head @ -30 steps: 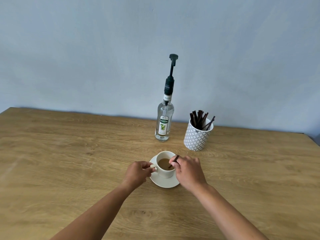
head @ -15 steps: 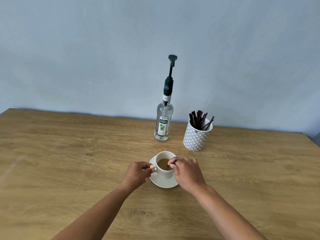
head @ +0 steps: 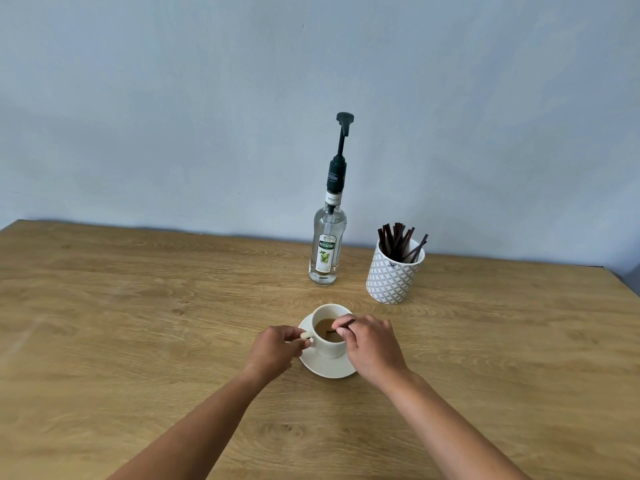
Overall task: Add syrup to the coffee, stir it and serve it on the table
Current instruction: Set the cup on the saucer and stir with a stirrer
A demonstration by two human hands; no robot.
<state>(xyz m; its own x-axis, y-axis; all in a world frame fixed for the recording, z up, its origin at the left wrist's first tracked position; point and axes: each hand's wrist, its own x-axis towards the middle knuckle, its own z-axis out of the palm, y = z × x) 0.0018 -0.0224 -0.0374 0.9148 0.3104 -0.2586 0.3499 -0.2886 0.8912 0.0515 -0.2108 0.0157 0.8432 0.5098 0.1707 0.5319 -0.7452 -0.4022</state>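
A white coffee cup [head: 329,346] holding light-brown coffee stands on a white saucer [head: 325,368] in the middle of the wooden table [head: 138,341]. My left hand [head: 275,348] pinches the cup's handle on its left side. My right hand [head: 372,346] grips a dark stir stick [head: 341,325] whose lower end dips into the coffee. Behind the cup stands a clear syrup bottle [head: 327,247] with a tall dark pump on top.
A white patterned holder [head: 394,275] with several dark stir sticks stands right of the bottle, near the table's back edge. A pale blue wall rises directly behind the table.
The stick in my right hand has shifted around inside the cup, its tip moving through the coffee. My left hand has stayed on the handle.
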